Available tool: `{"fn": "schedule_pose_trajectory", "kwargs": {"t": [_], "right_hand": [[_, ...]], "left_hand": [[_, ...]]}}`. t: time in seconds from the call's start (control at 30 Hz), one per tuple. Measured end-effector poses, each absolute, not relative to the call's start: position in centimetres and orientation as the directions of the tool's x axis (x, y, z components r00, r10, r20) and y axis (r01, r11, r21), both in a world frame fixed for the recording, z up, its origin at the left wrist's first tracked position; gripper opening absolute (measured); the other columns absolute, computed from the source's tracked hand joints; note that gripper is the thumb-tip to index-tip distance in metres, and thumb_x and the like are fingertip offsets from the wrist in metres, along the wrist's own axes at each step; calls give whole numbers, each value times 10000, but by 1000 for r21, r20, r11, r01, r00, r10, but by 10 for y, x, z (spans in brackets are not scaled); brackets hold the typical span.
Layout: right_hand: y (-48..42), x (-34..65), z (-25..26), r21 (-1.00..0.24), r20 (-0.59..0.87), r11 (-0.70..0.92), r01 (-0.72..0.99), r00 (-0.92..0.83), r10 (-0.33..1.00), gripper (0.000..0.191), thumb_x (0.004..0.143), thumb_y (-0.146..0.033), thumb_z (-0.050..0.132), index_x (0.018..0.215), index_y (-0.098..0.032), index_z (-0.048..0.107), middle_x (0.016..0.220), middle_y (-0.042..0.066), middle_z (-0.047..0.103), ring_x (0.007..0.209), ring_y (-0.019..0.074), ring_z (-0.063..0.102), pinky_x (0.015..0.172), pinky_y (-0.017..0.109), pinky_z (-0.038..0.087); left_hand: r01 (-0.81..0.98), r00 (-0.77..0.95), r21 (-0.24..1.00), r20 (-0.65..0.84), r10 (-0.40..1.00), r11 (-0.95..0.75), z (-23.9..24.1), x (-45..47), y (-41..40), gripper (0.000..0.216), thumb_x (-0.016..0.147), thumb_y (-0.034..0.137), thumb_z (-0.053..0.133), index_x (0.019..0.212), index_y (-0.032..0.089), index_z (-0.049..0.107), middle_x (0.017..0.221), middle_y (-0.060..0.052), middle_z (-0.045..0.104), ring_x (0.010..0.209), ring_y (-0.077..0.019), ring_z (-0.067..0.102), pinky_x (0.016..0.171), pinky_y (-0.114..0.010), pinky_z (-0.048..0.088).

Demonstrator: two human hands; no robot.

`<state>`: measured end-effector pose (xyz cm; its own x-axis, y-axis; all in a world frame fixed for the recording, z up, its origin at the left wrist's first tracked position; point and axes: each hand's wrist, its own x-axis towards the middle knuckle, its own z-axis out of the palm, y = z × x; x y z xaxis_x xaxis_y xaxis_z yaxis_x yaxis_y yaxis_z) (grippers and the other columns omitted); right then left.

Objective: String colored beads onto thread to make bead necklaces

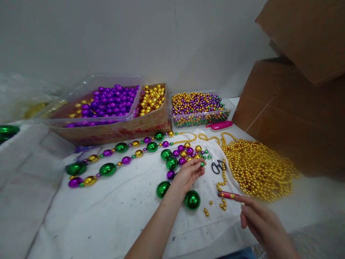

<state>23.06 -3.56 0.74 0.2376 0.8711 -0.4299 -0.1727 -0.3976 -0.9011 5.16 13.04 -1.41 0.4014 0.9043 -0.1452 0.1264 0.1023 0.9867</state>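
My left hand (189, 175) is over the white cloth, its fingertips closed on a small green bead (202, 164). Around it lie loose purple beads (182, 161), gold beads (198, 148) and large green balls (192, 200). Low on the right, my right hand (260, 219) has its fingers drawn together; what they pinch is too small to make out. Its index finger reaches the end of a slim red stick-like object (228, 195). Black-handled scissors (216, 167) lie between the hands, beside a short gold bead string (224, 174).
A long bead necklace (107, 169) stretches across the left of the cloth (107, 212). Behind stand a cardboard box (113, 131) with a clear tray of purple beads, and a clear bin (201, 118) of small mixed beads. A gold bead heap (258, 169) lies near brown cartons (291, 118); a pink case (221, 125) sits behind.
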Motion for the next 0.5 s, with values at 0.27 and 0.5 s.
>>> {"fn": "schedule_pose_trajectory", "kwargs": {"t": [0.27,0.5], "right_hand": [[-45,218,6,-904,-412,-426,10,241,879,511,722,-581,611,1014,-168,686,467,-21,498,383,67,292,414,211,155],[-43,217,10,-932,-323,-358,60,313,893,408,720,-528,639,937,-192,720,455,-13,496,496,150,478,530,254,362]], "left_hand": [[-589,486,566,-323,812,577,-8,28,112,231,822,27,534,1012,86,652,963,-100,641,740,-82,605,711,-172,511],[-580,474,567,-350,808,585,-9,26,112,214,830,52,544,1015,81,648,873,-85,635,707,-79,603,680,-168,515]]}}
